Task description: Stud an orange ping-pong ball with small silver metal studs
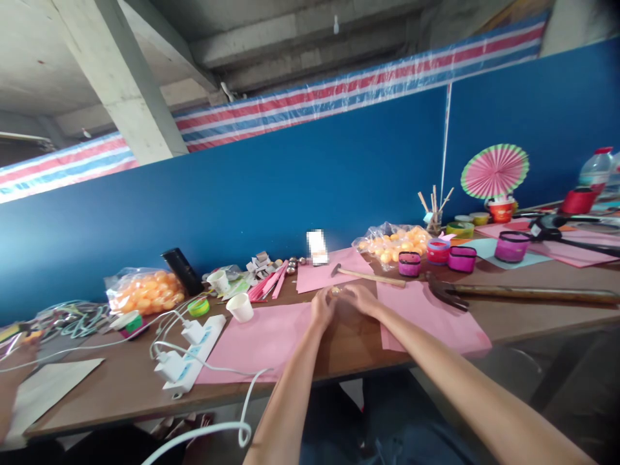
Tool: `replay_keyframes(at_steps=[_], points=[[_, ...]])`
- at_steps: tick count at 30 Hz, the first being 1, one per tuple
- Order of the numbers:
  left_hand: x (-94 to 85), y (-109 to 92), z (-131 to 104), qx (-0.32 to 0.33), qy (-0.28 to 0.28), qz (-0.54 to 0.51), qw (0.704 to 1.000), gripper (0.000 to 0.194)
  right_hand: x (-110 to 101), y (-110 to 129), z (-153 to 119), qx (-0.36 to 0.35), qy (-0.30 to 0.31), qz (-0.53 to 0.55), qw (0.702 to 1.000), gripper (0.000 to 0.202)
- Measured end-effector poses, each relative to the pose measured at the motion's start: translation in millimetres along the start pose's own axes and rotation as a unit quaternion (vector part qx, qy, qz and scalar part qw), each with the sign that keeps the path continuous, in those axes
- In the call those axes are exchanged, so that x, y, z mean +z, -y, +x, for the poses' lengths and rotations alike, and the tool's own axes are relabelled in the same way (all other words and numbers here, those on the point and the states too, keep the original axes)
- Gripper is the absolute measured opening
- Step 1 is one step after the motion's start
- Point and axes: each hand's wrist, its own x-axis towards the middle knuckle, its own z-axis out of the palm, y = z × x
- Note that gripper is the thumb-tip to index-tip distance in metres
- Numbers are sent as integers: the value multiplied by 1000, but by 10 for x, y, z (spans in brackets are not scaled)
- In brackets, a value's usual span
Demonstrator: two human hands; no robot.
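My left hand [323, 308] and my right hand [362, 299] meet over the brown table, between two pink sheets. Their fingers are bent inward around a small shiny, gold-looking thing [335, 292], too small to name. Both hands look closed at the fingertips. Just beyond them a small hammer [371, 276] with a pale wooden handle lies partly across a pink sheet [310, 279]. One pink sheet [261, 339] spreads to the left of my left hand, and another pink sheet [426, 316] lies under my right forearm. Several shiny metal balls [291, 266] sit behind.
A claw hammer [527, 292] lies on the right. Bags of orange balls [148, 294] and purple tape rolls [462, 259] stand about. On the left are a white paper cup [240, 308], a power strip [201, 355] with trailing cables, and another person's arm [14, 374].
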Motion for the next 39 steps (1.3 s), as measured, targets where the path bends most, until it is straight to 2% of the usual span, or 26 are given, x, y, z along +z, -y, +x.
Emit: replay_keyframes(at_steps=[19, 39], points=[[-30, -48, -5, -4, 1, -3, 1000, 28, -4, 6, 1, 3, 1, -4, 1000, 25], [-29, -53, -8, -9, -1, -3, 1000, 34, -1, -1, -2, 3, 9, -11, 1000, 23]])
